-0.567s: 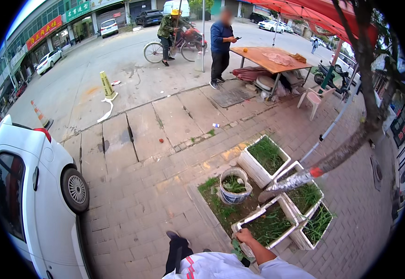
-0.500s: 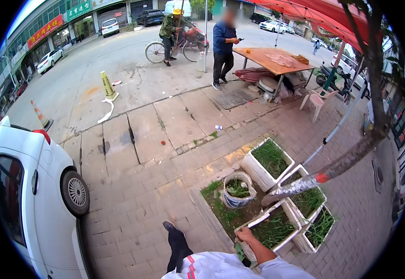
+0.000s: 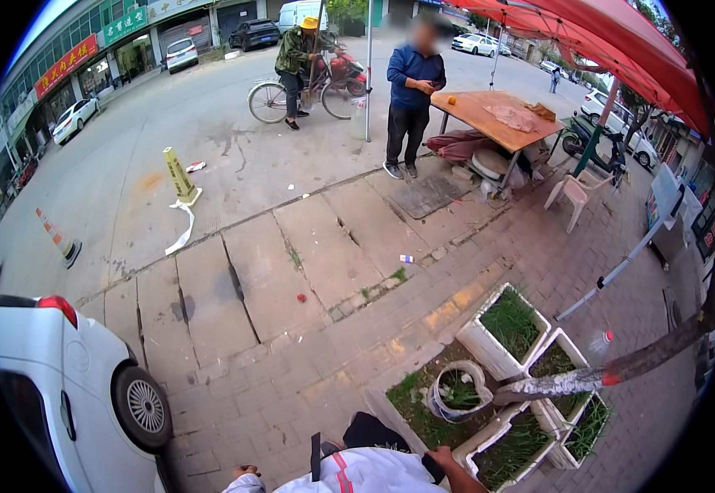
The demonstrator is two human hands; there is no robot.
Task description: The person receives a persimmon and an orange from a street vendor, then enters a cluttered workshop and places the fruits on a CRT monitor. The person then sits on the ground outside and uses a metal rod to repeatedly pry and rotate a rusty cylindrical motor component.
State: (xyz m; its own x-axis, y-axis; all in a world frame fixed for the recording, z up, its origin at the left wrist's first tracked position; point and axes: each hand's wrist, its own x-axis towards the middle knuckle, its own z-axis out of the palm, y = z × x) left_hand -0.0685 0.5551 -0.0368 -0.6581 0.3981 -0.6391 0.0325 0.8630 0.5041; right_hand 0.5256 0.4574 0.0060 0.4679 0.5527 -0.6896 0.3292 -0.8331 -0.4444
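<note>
My left hand [image 3: 247, 471] shows at the lower edge, fingers curled; their contents are too small to make out. My right hand [image 3: 440, 457] is closed beside a dark object at my white, red-striped clothing [image 3: 349, 472]; what it holds, if anything, is hidden. Just right of it stand white foam planters [image 3: 474, 333] of grass, around a round bucket [image 3: 438, 403] with plants and a leaning tree trunk [image 3: 575, 380] painted white with a red band.
A white car [image 3: 70, 386] is at left; cones [image 3: 68, 251] and a post [image 3: 178, 177] stand ahead. A person in blue [image 3: 408, 90] is by an orange table [image 3: 489, 107]; another straddles a bicycle [image 3: 267, 103]. A chair [image 3: 575, 193], canopy [image 3: 620, 49] and pole [image 3: 588, 296] are right.
The view has shifted, so the planters and car sit lower in the frame. My left hand has appeared at the bottom, and my right hand is lower, nearer the edge.
</note>
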